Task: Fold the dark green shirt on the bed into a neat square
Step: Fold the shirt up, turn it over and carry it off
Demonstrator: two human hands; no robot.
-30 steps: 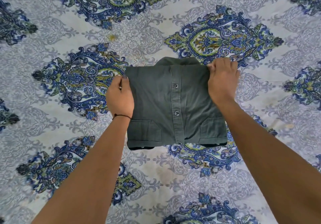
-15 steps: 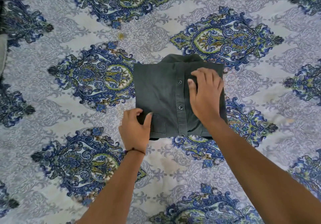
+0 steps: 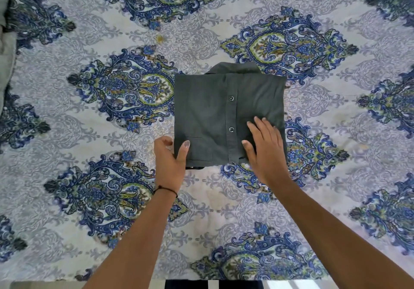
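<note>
A paisley bedsheet [image 3: 224, 210] is covering the bed, the folded dark green shirt [image 3: 208, 114] lying mid-bed; left hand [image 3: 170, 163] is pinching its near corner, apparently, right hand [image 3: 266, 149] pressing flat, fingers spread.

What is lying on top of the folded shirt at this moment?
The right hand lies flat on the shirt, near its front right corner. The left hand puts only its thumb on the front left corner. Its fingers are hidden beside the shirt.
</note>
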